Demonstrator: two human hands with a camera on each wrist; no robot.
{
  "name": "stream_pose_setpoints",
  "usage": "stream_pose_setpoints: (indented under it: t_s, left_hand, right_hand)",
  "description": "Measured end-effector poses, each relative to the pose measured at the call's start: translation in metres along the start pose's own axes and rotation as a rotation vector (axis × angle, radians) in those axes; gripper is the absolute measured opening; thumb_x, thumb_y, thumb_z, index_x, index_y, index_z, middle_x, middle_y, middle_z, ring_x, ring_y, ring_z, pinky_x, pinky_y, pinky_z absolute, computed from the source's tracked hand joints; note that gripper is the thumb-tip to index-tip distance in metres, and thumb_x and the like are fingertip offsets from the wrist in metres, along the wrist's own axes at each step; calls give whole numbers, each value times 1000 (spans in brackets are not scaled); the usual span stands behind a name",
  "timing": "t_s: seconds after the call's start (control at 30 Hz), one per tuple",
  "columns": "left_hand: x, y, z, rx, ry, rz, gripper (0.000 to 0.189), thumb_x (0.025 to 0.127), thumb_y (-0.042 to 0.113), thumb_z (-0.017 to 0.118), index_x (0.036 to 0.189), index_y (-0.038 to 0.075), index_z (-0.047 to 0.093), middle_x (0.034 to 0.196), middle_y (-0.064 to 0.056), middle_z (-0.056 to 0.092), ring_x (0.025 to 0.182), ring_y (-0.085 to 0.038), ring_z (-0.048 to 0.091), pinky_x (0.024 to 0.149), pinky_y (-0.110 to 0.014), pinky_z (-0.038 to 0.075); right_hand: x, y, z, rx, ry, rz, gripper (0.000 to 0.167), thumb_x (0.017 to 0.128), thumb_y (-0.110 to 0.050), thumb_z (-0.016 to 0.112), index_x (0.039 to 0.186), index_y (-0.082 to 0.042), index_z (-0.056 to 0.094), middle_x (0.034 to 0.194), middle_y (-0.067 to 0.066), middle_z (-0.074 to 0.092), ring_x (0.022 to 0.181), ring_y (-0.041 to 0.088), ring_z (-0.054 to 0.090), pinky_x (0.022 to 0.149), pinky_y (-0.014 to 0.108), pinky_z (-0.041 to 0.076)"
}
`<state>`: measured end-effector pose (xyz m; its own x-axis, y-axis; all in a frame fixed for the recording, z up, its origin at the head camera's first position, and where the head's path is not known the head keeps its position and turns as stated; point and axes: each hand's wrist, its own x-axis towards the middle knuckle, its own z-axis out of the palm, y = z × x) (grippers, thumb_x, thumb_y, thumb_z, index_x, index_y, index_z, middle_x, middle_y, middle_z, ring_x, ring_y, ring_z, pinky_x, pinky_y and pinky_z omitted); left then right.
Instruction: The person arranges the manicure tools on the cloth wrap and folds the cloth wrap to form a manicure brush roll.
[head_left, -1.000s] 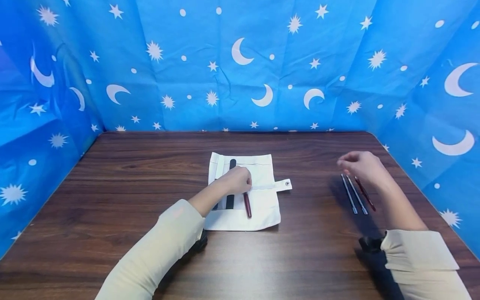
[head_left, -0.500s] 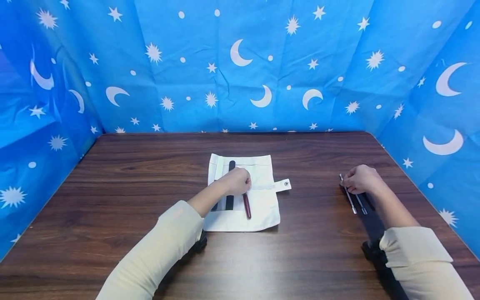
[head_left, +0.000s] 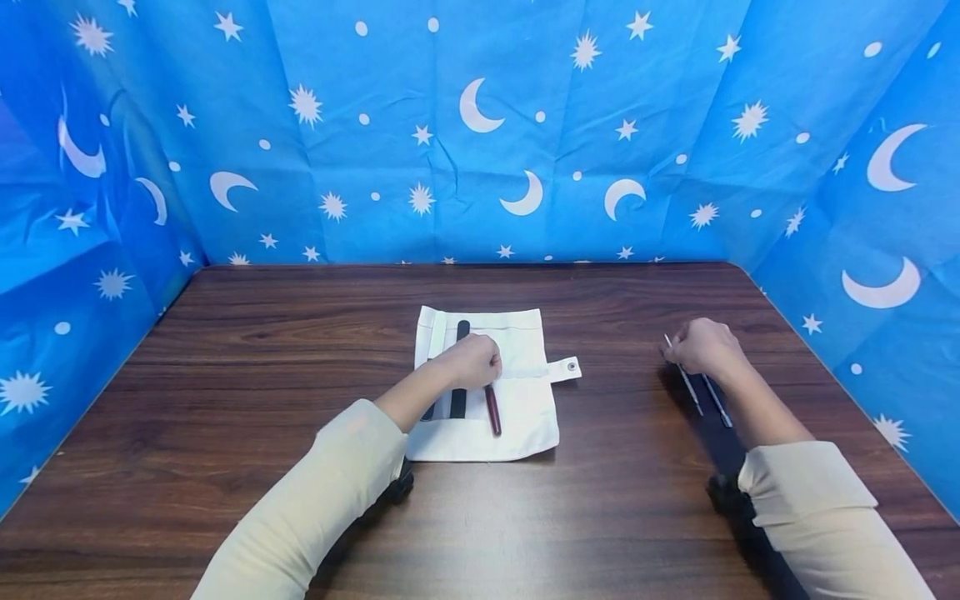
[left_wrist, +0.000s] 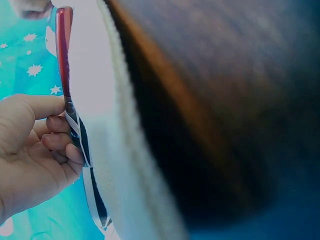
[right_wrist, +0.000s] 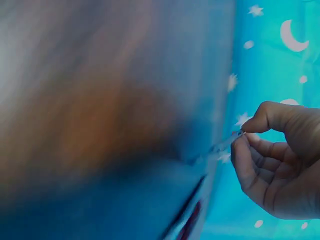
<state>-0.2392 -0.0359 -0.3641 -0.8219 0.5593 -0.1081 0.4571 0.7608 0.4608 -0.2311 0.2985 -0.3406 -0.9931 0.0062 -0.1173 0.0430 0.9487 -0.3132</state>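
1. Holding a slim silver rod point(head_left: 691, 392), I have the right hand point(head_left: 702, 346) at the right of the table point(head_left: 225, 375). Its thumb and index finger are pinched together near the rod's far end.
2. A second silver rod point(head_left: 717, 402) lies just beside, apart from the first. The right-wrist view shows a dark red tool point(right_wrist: 191, 220) near them.
3. A white pouch point(head_left: 525, 417) lies spread mid-table. Left hand point(head_left: 472, 361) fingers are curled, pinching it by the upper end of a red-handled tool point(head_left: 492, 411); whether they also grip that tool, I cannot tell.
4. I judge the step in hand to be picking up the first rod. Next seems to call for a firm pinch and a lift clear of its neighbour, towards the pouch, the left hand steadying the cloth.
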Motion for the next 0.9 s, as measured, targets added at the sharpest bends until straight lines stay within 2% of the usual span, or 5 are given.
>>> stream_pose_setpoints:
  t_s: [0.13,0.3,0.53,0.63,0.9]
  left_hand:
    - [0,0,0,3,-2,-7,21,89,4,54,71,6,63,58,2,52,50,-9,43,52,-20,35]
    - [1,-2,1,5,3,-7,20,89,4,53,74,6,65,60,1,54,52,-9,45,52,-20,36]
    - [1,0,1,-2,7,13,19,91,4,52,77,4,65,63,1,56,53,-9,47,54,-20,38]
    - [2,0,1,6,6,9,17,90,4,53,78,4,65,64,1,56,55,-9,48,55,-20,38]
    - [4,-2,0,17,0,-8,17,88,3,55,74,5,64,61,2,54,53,-9,47,52,-20,36]
  right_hand:
    - [6,-24,-5,148,68,-54,15,79,-17,60,72,-5,59,53,-6,52,53,13,50,53,28,38]
    - [18,-67,-4,483,56,-54,19,82,-8,56,95,6,56,64,1,59,56,9,59,56,25,49]
    - [39,-124,11,917,-12,-37,14,84,2,52,96,10,49,69,8,55,55,8,58,65,28,52]
    - [45,-142,19,940,-33,-6,13,86,2,53,97,9,50,75,11,56,56,10,59,66,27,52]
    - [57,-172,41,781,-75,31,15,85,1,55,97,8,54,85,15,55,58,11,57,65,27,53]
